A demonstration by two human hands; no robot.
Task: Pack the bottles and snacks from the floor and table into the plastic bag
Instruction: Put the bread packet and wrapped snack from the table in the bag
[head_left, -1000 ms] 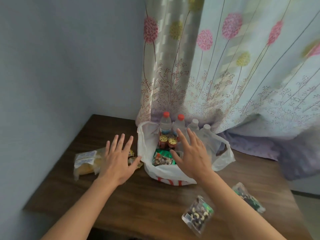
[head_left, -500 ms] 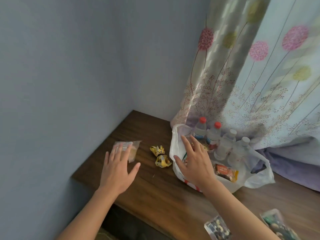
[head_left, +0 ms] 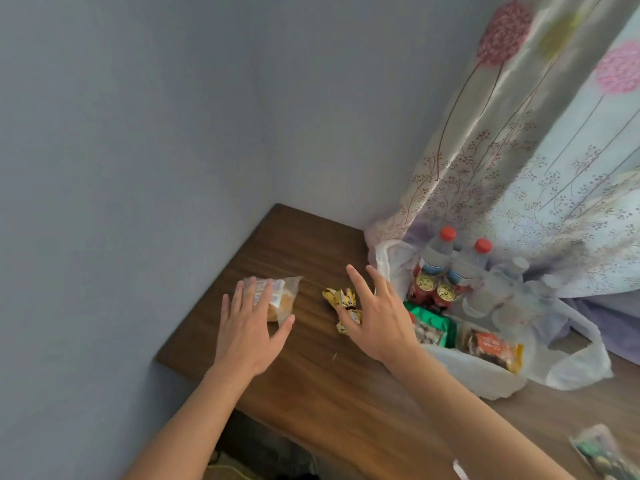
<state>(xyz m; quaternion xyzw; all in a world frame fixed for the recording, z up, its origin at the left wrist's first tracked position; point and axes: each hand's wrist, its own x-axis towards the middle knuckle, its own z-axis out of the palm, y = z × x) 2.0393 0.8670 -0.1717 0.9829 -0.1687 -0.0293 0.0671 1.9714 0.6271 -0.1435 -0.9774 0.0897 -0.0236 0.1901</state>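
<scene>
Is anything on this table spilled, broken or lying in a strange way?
Nothing is spilled or broken. The yellow snack packets on the table look crumpled and twisted, and the plastic bag sags open with one handle flopped on the table. The bottles inside stand roughly upright.

1. The counter (head_left: 311, 382) is dark wood-grain, smooth with a faint sheen.
2. The plastic bag (head_left: 474, 375) is thin white film, crumpled and half see-through.
3. The bottles (head_left: 436, 252) are clear plastic.
4. The bread packet (head_left: 280, 299) is glossy clear film; the yellow wrappers (head_left: 337, 296) are crinkled and shiny.
5. The curtain (head_left: 519, 168) is soft printed cloth; the wall (head_left: 138, 168) is matt.
</scene>
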